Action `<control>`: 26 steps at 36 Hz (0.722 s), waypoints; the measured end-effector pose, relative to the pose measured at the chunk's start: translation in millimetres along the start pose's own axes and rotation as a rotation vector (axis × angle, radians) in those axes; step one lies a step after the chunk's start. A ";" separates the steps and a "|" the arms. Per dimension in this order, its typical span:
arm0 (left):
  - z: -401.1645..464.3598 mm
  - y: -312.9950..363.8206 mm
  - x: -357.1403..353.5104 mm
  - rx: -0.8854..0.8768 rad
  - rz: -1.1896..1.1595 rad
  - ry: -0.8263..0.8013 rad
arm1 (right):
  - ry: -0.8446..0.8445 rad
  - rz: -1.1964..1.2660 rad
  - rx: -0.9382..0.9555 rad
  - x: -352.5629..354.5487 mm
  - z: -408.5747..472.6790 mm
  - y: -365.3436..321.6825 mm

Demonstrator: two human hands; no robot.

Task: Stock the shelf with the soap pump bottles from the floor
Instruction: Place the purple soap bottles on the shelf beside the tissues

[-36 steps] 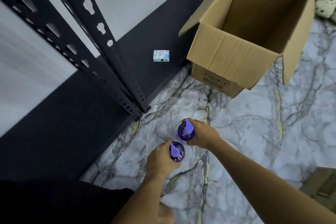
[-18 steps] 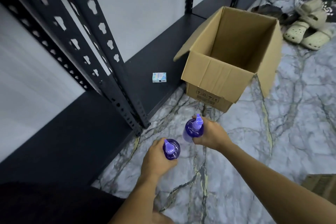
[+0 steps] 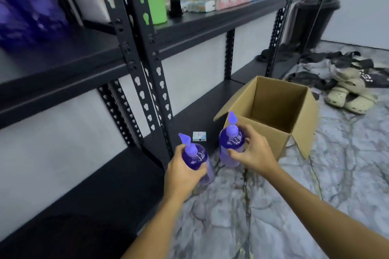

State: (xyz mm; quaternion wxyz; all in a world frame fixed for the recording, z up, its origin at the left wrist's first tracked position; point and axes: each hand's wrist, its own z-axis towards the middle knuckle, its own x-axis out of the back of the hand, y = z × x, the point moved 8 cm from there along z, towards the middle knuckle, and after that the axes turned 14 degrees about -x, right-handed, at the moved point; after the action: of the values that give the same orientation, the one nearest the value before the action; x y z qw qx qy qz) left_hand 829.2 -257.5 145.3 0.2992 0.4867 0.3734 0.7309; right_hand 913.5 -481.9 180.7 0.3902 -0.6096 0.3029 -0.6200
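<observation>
A black slotted-steel shelving rack (image 3: 136,52) fills the left and far side, with an open brown cardboard box (image 3: 273,111) on the marbled floor to its right. Each hand grips one translucent purple plastic soap pump bottle by the shoulder, near the lowest shelf: left hand (image 3: 183,171) on the left bottle (image 3: 194,156), right hand (image 3: 251,150) on the right bottle (image 3: 230,143). They look liquid-filled, so likely weighty, rigid and slick; the body gives a safer hold than the thin pump.

Marble floor (image 3: 294,206), open cardboard box (image 3: 273,126), sandals (image 3: 347,99)
</observation>
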 end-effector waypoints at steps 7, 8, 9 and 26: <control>20.1 85.8 75.8 -0.205 -0.120 0.180 | 0.072 0.134 0.163 32.6 3.9 -102.0; 22.7 97.9 88.0 -0.233 -0.130 0.207 | 0.086 0.152 0.190 37.8 3.2 -118.3; 24.6 111.1 100.2 -0.262 -0.136 0.234 | 0.099 0.176 0.217 42.4 2.4 -134.7; 43.4 269.3 321.9 -0.557 -0.013 0.558 | 0.124 0.462 0.470 60.5 -7.3 -389.7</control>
State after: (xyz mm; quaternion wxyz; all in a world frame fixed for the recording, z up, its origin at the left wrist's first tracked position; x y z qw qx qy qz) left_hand 738.1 -134.7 538.5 0.3117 0.1671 0.2308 0.9065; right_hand 864.4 -334.7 543.3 0.6312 -0.3792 0.3049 -0.6040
